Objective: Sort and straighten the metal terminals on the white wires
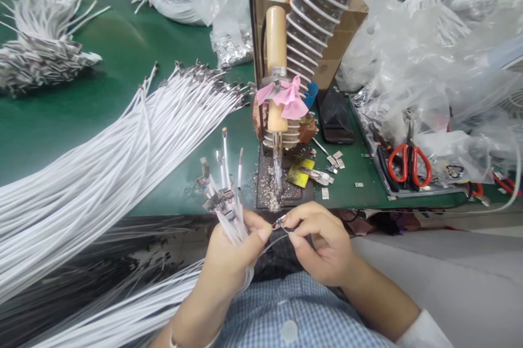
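Observation:
My left hand is closed around a bunch of white cables whose metal-tipped ends fan upward over the table edge. Its thumb presses a small metal connector against my right hand, which pinches that connector and a thin wire between fingertips. Both hands meet just below the edge of the green table, in front of a soldering iron with a wooden handle standing tip-down in its holder.
A big sheaf of white cables lies across the left of the table. Red-handled scissors, a dark phone, loose metal shells, plastic bags and a cardboard box crowd the right.

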Available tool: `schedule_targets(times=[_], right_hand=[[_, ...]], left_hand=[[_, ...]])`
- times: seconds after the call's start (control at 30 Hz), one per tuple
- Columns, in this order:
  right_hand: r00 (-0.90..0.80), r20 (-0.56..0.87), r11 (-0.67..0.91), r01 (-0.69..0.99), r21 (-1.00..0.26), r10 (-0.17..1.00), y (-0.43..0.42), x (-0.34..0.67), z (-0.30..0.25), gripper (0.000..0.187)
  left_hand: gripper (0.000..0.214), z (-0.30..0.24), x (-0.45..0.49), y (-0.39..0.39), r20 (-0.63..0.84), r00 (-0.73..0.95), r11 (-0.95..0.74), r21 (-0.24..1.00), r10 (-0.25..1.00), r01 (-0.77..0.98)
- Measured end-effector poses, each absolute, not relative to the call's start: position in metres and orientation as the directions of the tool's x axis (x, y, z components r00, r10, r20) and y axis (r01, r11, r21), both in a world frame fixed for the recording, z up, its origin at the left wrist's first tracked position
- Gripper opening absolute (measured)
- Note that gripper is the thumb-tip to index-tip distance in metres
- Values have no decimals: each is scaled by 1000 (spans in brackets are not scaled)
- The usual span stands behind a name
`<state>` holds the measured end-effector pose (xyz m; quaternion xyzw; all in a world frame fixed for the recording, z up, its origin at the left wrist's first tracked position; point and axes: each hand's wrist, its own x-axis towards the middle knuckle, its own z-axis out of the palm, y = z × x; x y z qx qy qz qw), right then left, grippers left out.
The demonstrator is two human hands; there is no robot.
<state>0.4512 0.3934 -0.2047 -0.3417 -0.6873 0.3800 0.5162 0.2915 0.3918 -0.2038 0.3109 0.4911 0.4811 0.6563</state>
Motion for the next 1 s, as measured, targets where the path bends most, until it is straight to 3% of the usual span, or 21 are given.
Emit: schedule_targets(times=[0.17, 0.37, 1.0], right_hand=[[-259, 452, 501, 170, -849, 854, 398, 456, -201, 15], [-282, 489, 550, 204, -810, 825, 401, 457, -196, 15], [-235, 526, 576, 303, -759, 817, 406, 451, -191, 14]], left_hand=[[14, -205, 290, 394, -342, 74, 350, 916, 937, -196], [14, -201, 294, 397, -352, 20, 349, 914, 936, -206], [10, -199, 290, 407, -299, 80, 308, 940, 951, -144]])
